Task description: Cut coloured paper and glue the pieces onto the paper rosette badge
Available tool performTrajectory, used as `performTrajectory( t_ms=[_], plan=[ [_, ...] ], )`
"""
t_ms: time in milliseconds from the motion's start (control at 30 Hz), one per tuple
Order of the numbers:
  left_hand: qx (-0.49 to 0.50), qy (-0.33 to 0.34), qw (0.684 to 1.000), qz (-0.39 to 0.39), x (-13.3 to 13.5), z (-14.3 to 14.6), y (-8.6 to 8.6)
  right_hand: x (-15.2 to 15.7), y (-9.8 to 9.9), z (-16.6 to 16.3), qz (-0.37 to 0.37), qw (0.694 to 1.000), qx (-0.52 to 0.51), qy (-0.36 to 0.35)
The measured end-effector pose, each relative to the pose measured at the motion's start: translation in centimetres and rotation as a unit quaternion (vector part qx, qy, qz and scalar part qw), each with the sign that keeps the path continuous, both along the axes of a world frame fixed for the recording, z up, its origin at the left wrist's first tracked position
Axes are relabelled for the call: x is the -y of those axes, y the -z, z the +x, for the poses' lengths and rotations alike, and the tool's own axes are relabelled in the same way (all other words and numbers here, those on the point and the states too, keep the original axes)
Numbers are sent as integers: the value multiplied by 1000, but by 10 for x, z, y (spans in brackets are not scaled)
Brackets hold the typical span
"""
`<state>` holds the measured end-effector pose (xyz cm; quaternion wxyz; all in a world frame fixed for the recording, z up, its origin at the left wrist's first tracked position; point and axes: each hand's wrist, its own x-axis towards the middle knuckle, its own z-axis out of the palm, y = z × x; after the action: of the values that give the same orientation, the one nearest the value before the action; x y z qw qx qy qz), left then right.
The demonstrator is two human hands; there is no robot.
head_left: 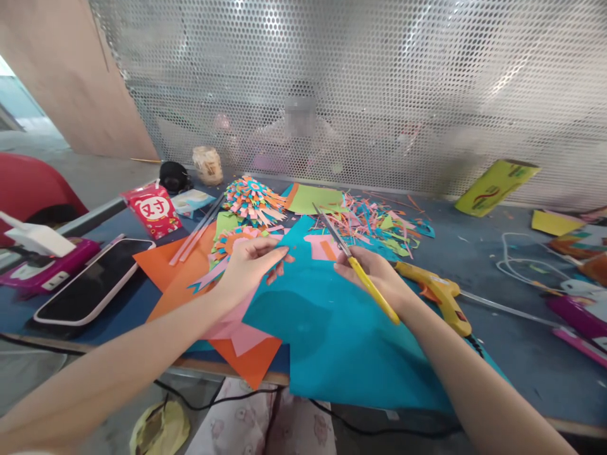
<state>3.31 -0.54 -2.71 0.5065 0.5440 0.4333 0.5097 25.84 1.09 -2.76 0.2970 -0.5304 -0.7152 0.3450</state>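
My left hand [260, 259] pinches the edge of a narrow piece of blue paper [300, 235] between thumb and fingers. In my right hand [370, 272] are scissors [365, 278] with yellow handles, their blades pointing up and away from me, just right of the blue piece. Below both hands spreads a large blue sheet [341, 341], overhanging the table's front edge. Pink and orange scraps [325, 248] lie between the hands. Beside my left hand sits a fringed paper flower [232, 243] with pink ribbon tails; a second, multicoloured fringed flower [253, 196] is farther back.
A yellow glue gun [439, 294] lies right of my right forearm. Paper shreds [374, 221] are heaped at the back, near a green sheet [315, 200]. Orange sheets [183, 278], a phone [97, 278] and a red packet [152, 210] are left. A perforated metal panel [379, 95] stands behind.
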Motion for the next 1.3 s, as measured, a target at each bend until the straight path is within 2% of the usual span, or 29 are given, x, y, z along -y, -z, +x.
performTrajectory(
  t_ms=[267,367,867,1067,1300],
  plan=[
    [-20,19,999,16,0,-1,2,-2,5,0,-7,998,59,-12],
    [-8,7,1000,24,1,-1,3,-3,5,1,-4,997,74,0],
    [-25,-3,1000,11,-1,-4,8,-1,2,-1,14,997,74,-15],
    [-18,-5,1000,17,-2,-5,9,-1,2,-1,-15,998,55,-17],
    [-32,3,999,16,0,-3,7,-1,4,0,-13,998,60,-14]
  ],
)
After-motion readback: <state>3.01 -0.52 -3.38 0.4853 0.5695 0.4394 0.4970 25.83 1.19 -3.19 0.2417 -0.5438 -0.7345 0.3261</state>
